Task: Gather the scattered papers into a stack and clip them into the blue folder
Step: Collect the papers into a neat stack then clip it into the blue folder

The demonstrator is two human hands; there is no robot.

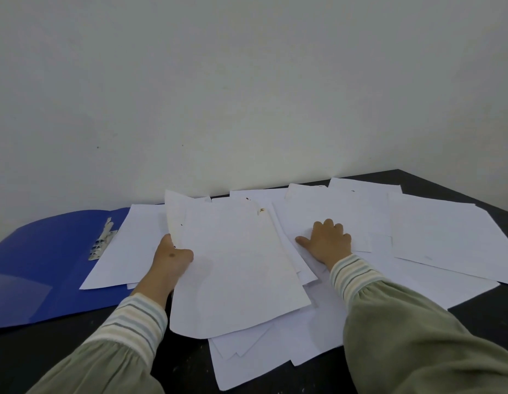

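The left hand (173,255) pinches a lifted bundle of sheets (235,268) by its left edge. The right hand (328,240) presses flat, fingers loosely curved, on the scattered papers (434,231) covering the dark table (485,311) below a pale wall (247,95). The blue folder (48,265) lies open at the table's left edge, beside the left hand, its metal clip (102,240) partly under a sheet.

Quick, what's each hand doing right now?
Left hand: holding a bunch of papers.
Right hand: open, fingers pressing on loose sheets.
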